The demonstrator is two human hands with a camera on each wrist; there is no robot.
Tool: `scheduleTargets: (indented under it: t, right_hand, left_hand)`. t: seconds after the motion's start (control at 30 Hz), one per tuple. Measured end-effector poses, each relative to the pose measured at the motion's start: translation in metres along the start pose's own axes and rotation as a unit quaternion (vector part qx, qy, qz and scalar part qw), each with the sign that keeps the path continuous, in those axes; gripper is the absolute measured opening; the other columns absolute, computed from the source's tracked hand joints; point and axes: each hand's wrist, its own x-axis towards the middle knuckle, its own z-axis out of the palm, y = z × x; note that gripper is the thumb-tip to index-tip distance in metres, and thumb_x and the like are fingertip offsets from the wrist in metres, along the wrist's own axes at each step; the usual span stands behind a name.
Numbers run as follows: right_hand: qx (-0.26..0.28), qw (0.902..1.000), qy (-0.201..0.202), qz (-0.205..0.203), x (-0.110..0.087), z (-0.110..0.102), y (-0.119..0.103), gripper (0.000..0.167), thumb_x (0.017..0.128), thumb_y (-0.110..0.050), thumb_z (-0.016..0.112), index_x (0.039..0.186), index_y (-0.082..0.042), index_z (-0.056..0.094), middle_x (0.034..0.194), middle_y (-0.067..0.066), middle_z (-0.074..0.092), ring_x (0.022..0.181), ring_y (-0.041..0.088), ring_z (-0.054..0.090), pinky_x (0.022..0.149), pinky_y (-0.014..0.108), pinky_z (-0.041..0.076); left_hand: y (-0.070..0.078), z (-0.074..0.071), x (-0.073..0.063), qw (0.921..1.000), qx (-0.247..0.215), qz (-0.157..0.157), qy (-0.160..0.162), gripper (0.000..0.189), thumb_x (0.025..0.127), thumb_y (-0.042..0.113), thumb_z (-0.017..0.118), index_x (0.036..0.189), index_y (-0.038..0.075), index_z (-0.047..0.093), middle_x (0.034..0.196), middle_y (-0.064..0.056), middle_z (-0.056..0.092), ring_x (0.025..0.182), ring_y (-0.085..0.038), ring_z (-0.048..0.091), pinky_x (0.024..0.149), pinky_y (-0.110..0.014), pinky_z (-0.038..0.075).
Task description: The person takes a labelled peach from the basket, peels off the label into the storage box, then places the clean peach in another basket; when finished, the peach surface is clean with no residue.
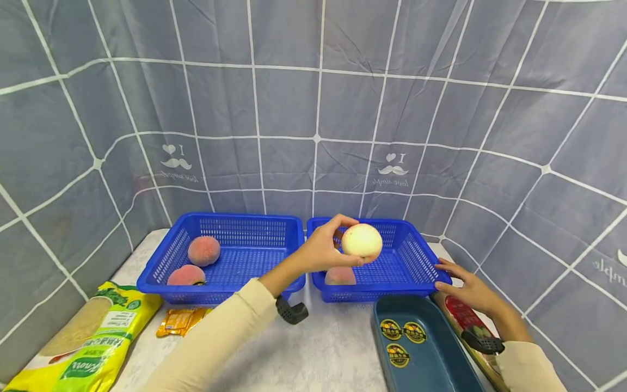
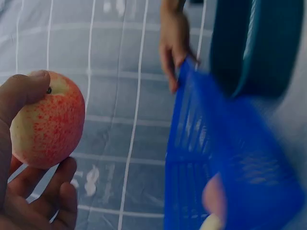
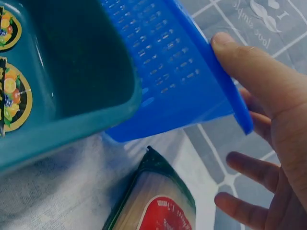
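Note:
My left hand [image 1: 325, 247] holds a smooth round apple [image 1: 362, 242] over the right blue basket [image 1: 411, 239]. Pale cream in the head view, the apple shows red speckles and a stem hollow in the left wrist view [image 2: 50, 124], where the thumb lies beside the stem. A pink peach [image 1: 340, 276] sits in the basket below, partly hidden by the left hand. At that basket's right end, my right hand [image 1: 465, 288] pinches the rim, thumb on one side and fingers behind it [image 3: 268, 96]. Two fuzzy peaches [image 1: 203, 250] lie in the left blue basket [image 1: 245, 216].
A teal tray [image 1: 431, 348] with round fruit stickers stands in front of the right basket. Beside it lies a long pack with a red label [image 1: 462, 316]. At the left are a yellow Knorr bag [image 1: 103, 337] and orange packets [image 1: 181, 321]. A grey curtain [image 1: 284, 109] hangs behind.

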Motion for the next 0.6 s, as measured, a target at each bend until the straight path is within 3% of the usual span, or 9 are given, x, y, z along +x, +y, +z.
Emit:
scheduleTargets:
  t: [0.1, 0.2, 0.3, 0.47, 0.6]
  right_hand:
    - [0.012, 0.9999, 0.007, 0.000, -0.003, 0.001, 0.004, 0.049, 0.097, -0.012, 0.069, 0.140, 0.004, 0.053, 0.153, 0.031, 0.036, 0.121, 0.056, 0.050, 0.090, 0.055, 0.053]
    - [0.047, 0.9988, 0.012, 0.000, -0.005, 0.002, 0.008, 0.048, 0.098, -0.009, 0.066, 0.141, 0.006, 0.051, 0.154, 0.033, 0.033, 0.115, 0.054, 0.054, 0.080, 0.039, 0.058]
    - [0.087, 0.9961, 0.014, 0.000, -0.006, 0.003, 0.012, 0.048, 0.099, -0.006, 0.064, 0.142, 0.008, 0.048, 0.156, 0.033, 0.028, 0.112, 0.043, 0.059, 0.075, 0.038, 0.060]
    - [0.129, 0.9916, 0.010, 0.000, -0.004, 0.007, 0.015, 0.049, 0.099, -0.005, 0.063, 0.143, 0.009, 0.046, 0.160, 0.026, 0.028, 0.104, 0.009, 0.064, 0.076, 0.040, 0.060]
    - [0.150, 0.9886, 0.006, 0.003, -0.004, 0.012, 0.019, 0.050, 0.099, -0.005, 0.063, 0.144, 0.009, 0.045, 0.162, 0.009, 0.033, 0.101, 0.006, 0.065, 0.077, 0.038, 0.060]
  left_hand:
    - [-0.004, 0.000, 0.032, 0.9992, 0.004, -0.023, -0.032, 0.072, 0.077, 0.020, 0.090, 0.136, 0.009, 0.051, 0.131, -0.006, 0.058, 0.101, -0.019, 0.063, 0.077, -0.029, 0.056]
    - [-0.012, 0.006, 0.058, 0.9964, 0.026, -0.054, -0.061, 0.070, 0.077, 0.022, 0.089, 0.135, 0.010, 0.052, 0.131, -0.005, 0.058, 0.103, -0.020, 0.063, 0.081, -0.027, 0.055]
    - [-0.024, 0.013, 0.074, 0.9924, 0.052, -0.083, -0.074, 0.067, 0.076, 0.024, 0.089, 0.131, 0.011, 0.053, 0.128, -0.004, 0.060, 0.104, -0.018, 0.062, 0.084, -0.027, 0.053]
    - [-0.051, 0.025, 0.077, 0.9845, 0.065, -0.139, -0.084, 0.061, 0.077, 0.021, 0.088, 0.127, 0.009, 0.056, 0.123, -0.005, 0.062, 0.104, -0.018, 0.060, 0.088, -0.032, 0.051]
    - [-0.070, 0.033, 0.069, 0.9751, 0.079, -0.184, -0.096, 0.057, 0.076, 0.018, 0.089, 0.123, 0.010, 0.057, 0.116, -0.003, 0.063, 0.100, -0.018, 0.060, 0.088, -0.034, 0.051]
